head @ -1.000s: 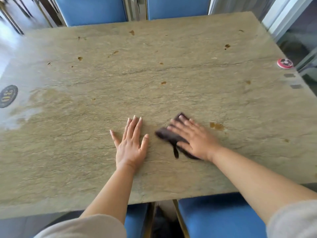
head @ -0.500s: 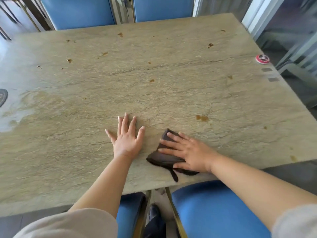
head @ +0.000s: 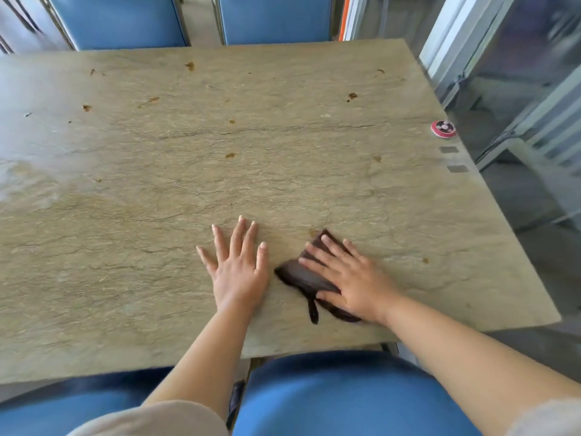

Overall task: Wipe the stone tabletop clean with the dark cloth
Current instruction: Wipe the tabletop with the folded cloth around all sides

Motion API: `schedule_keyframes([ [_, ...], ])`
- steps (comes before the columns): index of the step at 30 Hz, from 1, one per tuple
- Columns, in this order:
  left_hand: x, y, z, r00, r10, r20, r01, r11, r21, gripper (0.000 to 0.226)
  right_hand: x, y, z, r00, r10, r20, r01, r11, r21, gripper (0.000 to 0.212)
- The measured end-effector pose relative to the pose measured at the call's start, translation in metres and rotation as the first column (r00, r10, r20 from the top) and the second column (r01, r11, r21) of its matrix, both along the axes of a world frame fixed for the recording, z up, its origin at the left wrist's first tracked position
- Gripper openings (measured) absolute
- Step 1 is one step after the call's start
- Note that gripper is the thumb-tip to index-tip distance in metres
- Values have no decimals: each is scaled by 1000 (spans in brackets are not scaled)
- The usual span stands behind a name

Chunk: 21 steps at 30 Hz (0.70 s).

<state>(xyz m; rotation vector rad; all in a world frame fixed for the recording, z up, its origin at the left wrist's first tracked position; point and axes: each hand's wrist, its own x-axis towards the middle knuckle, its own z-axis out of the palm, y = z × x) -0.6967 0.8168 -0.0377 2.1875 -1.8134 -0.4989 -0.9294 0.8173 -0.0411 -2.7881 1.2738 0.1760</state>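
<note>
Lower centre of frame, on the stone tabletop (head: pixel 157 247):
left hand (head: pixel 239 272): flat, fingers spread, touching bare stone
right hand (head: pixel 349 278): flat, pressing dark cloth (head: pixel 301 276) (one cloth)
chairs: four blue

It looked like an eatery — a stained stone tabletop (head: pixel 283 171), blue padded chairs (head: pixel 119 20), a round call button (head: pixel 443 128)

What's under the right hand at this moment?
The dark cloth, pressed flat on the stone tabletop by the right hand. Cloth edges and a loop stick out; the part of the tabletop beneath the cloth is covered.
</note>
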Motion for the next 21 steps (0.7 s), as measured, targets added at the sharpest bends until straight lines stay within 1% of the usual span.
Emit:
schedule_keyframes([
  [1, -2, 0, -1, 1000, 4, 26, -4, 1000, -9, 65, 0, -17, 0, 987, -158, 27, 158, 987, 4, 65],
  [2, -2, 0, -2, 999, 13, 41, -12, 1000, -20, 64, 5, -35, -1, 948, -313, 58, 314, 949, -7, 66],
  [4, -3, -2, -5, 998, 27, 52, -25, 999, -35, 64, 29, -71, -5, 807, -585, 76, 587, 810, 5, 68],
  [5, -3, -3, -6, 998, 31, 48, -29, 999, -44, 65, 48, -82, -4, 744, -663, 77, 663, 748, 28, 69],
  [6, -3, -3, -8, 999, 40, 37, -38, 998, -57, 67, 67, -88, -2, 733, -677, 74, 676, 736, 39, 70],
  [7, -3, -3, -8, 998, 54, 17, -52, 996, -70, 69, 84, -87, 1, 781, -621, 65, 619, 784, 47, 71],
  [8, -3, -3, -9, 997, 72, -5, -72, 994, -78, 71, 95, -82, 1, 870, -491, 53, 488, 871, 52, 71],
  [9, -3, -2, -9, 996, 90, -23, -92, 993, -79, 73, 97, -73, 1, 953, -301, 45, 298, 953, 55, 70],
  [10, -2, -2, -9, 994, 102, -33, -104, 992, -78, 74, 90, -66, 2, 995, -88, 54, 84, 995, 59, 70],
  [11, -2, -2, -8, 994, 106, -35, -109, 991, -75, 75, 74, -69, 3, 993, 97, 73, -102, 992, 73, 69],
  [12, -3, -2, -8, 994, 102, -28, -103, 992, -70, 75, 56, -82, 3, 970, 222, 95, -230, 970, 77, 67],
  [13, -3, -2, -8, 996, 91, -15, -92, 994, -64, 75, 39, -102, 3, 963, 252, 94, -260, 962, 80, 66],
  [14, -3, -2, -8, 997, 80, -3, -80, 995, -59, 75, 27, -124, 1, 980, 181, 81, -186, 980, 69, 66],
  [15, -2, -3, -9, 997, 74, 6, -73, 996, -56, 75, 20, -145, 0, 997, 16, 74, -20, 998, 57, 69],
  [16, -2, -3, -10, 997, 70, 15, -69, 996, -54, 75, 22, -161, -2, 978, -197, 66, 194, 980, 48, 70],
  [17, -1, -3, -10, 997, 68, 21, -67, 996, -54, 76, 32, -172, -4, 921, -386, 50, 386, 922, 26, 69],
  [18, -1, -4, -11, 997, 70, 22, -68, 996, -56, 76, 49, -178, -5, 857, -515, 37, 515, 857, 13, 68],
  [19, -1, -4, -11, 997, 73, 18, -72, 996, -58, 77, 70, -179, -5, 815, -578, 34, 578, 816, 21, 68],
  [20, -1, -4, -11, 997, 78, 11, -77, 995, -62, 77, 89, -175, -4, 813, -581, 41, 580, 814, 36, 68],
  [21, -1, -4, -11, 997, 82, 3, -82, 994, -68, 76, 104, -167, -3, 844, -532, 59, 530, 846, 53, 68],
])
